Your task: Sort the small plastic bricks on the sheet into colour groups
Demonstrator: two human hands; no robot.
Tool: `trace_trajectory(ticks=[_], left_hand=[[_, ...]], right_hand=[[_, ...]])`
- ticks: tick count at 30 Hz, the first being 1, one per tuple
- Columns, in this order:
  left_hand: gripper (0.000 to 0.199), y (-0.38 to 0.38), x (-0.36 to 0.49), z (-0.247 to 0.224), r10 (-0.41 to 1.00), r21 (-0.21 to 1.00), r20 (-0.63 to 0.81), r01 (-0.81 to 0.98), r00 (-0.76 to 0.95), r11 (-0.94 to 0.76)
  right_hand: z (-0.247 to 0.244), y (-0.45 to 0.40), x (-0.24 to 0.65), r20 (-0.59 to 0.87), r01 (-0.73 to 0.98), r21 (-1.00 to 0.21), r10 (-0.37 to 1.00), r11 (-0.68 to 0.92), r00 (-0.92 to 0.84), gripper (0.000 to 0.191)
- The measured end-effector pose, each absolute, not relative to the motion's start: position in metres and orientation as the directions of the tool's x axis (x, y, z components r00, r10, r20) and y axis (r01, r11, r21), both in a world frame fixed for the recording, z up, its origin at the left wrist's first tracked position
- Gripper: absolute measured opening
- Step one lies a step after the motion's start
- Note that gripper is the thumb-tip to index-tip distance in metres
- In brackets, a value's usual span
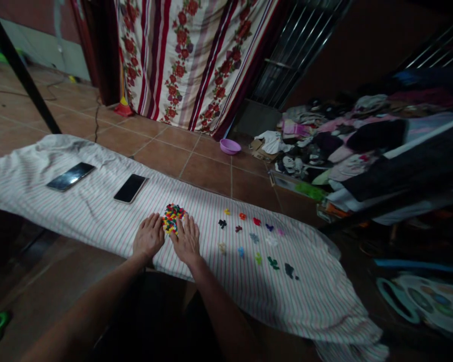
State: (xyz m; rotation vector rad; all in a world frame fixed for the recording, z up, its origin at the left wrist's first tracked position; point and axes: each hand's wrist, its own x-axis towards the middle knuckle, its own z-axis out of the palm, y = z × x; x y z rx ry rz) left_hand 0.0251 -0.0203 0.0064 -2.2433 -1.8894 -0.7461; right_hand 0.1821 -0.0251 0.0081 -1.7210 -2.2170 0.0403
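Note:
A heap of small multicoloured pieces [172, 213] lies on the striped cloth [207, 201] between my two hands. Along its left side rests my left hand [148, 236], laid flat with the fingers pointing forward. My right hand [187, 239] lies at the heap's right side, fingers stretched out, the thumb touching the pieces. Neither hand grips anything. Farther right, small piles sorted by colour sit in rough rows: yellow [227, 211], red [256, 221], black [222, 223], grey [254, 238], light blue [241, 252], dark green [273, 263] and others. The pieces are too small to name.
Two phones, one [71, 176] farther left and one [130, 188] nearer, lie on the cloth. Beyond it, a purple basin [230, 147] stands on the tiled floor before a flowered curtain [181, 60]. Piled clothes [343, 136] fill the right side.

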Motion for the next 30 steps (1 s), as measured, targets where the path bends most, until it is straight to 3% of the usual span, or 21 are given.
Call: trace_trajectory(ticks=[9,18,30], left_hand=[[0.043,-0.018,0.024,0.002,0.906,0.221,0.410,0.952,0.108,-0.213],[0.045,-0.020,0.024,0.006,0.923,0.262,0.371,0.942,0.102,-0.209],[0.045,-0.020,0.024,0.008,0.929,0.240,0.353,0.949,0.110,-0.204]], right_hand=[[0.014,0.015,0.153,0.241,0.930,-0.184,0.932,0.317,-0.270,0.051],[0.009,-0.024,0.179,0.322,0.921,-0.120,0.892,0.371,-0.318,0.050],[0.002,-0.032,0.185,0.323,0.955,-0.114,0.919,0.275,-0.226,0.049]])
